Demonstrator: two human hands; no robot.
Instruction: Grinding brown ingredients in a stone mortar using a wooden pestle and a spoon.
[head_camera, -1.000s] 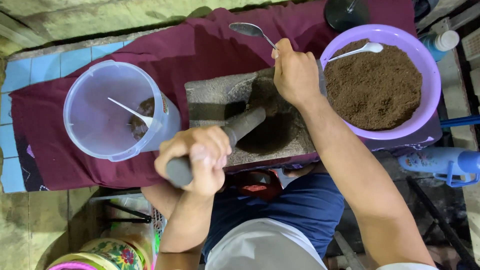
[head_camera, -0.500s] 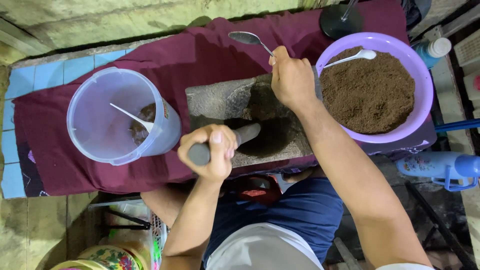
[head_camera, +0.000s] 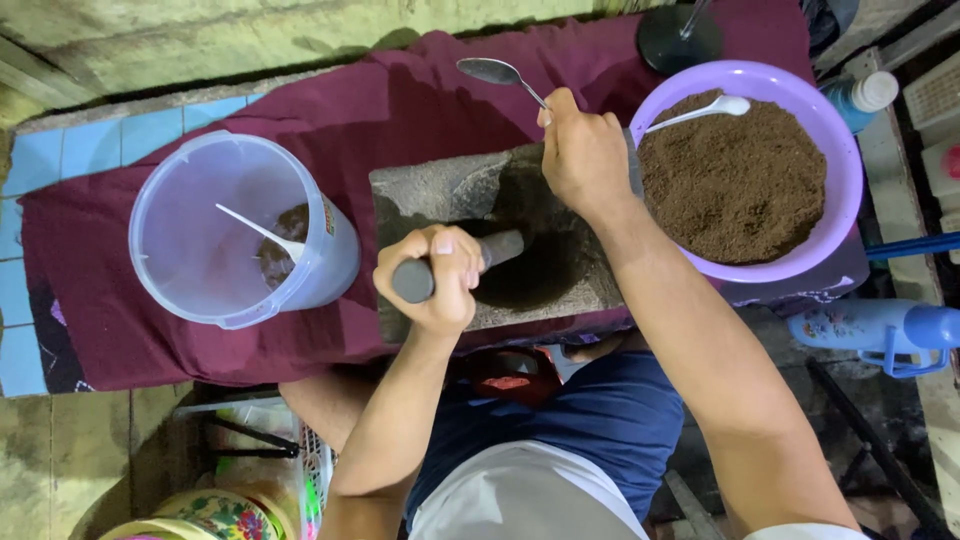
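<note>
Maroon cloth (head_camera: 420, 100) drapes the worktop, with pale blue tiles showing at its left edge. At the middle sits a rough grey stone mortar slab (head_camera: 440, 190), its hollow dark and stained. The left hand (head_camera: 432, 280) is closed around a dark cylindrical stone pestle (head_camera: 500, 247), whose tip lies in the hollow. The right hand (head_camera: 582, 155) grips a metal spoon (head_camera: 495, 72) at the mortar's far edge, bowl pointing away. Compared with half a second ago, the left hand has pushed the pestle farther into the hollow. A clear plastic tub (head_camera: 200, 270) stands left; a purple bowl of brown powder (head_camera: 800, 90) stands right.
</note>
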